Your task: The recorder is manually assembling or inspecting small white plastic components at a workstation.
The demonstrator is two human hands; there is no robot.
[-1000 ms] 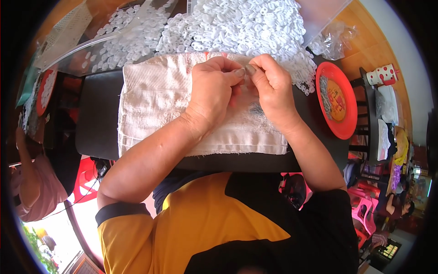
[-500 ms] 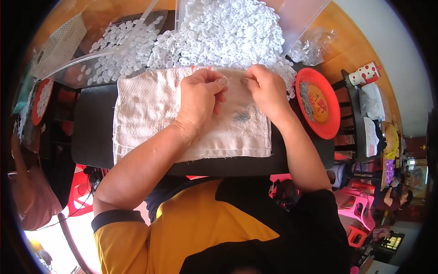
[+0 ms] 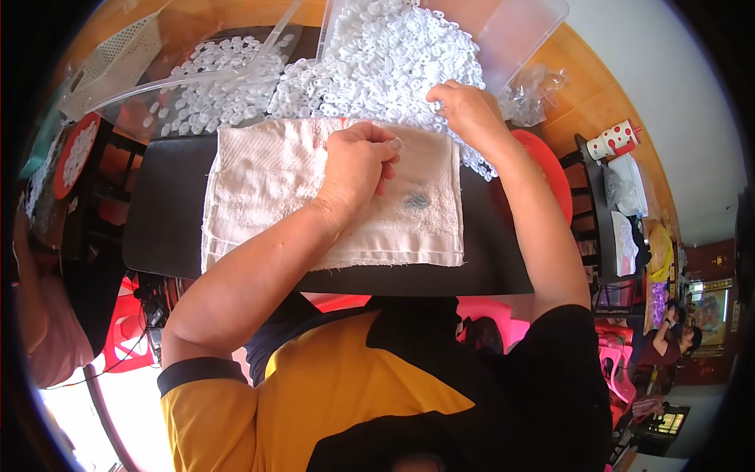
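Over a white towel (image 3: pixel 259 228) my left hand (image 3: pixel 358 165) is closed, pinching a small white plastic piece (image 3: pixel 398 145) between thumb and forefinger. My right hand (image 3: pixel 473 116) reaches to the right side of a big heap of small white oval plastic pieces (image 3: pixel 393 63). Its fingertips are drawn together at the heap, and whatever they grip is too small to make out. A small patch of thin grey bits (image 3: pixel 417 201) lies on the towel, right of my left hand.
My right forearm partly covers a red plate (image 3: pixel 557 177). Clear plastic bins (image 3: pixel 523 31) surround the heap. A crumpled clear bag (image 3: pixel 539 93) sits at the right. The dark table (image 3: pixel 165 212) shows beside the towel. Another person (image 3: pixel 59 330) is at the far left.
My right hand has moved from above the towel, up and right, to the heap of white pieces. My left hand stays nearly in place with its piece. The forearm now covers more of the red plate.
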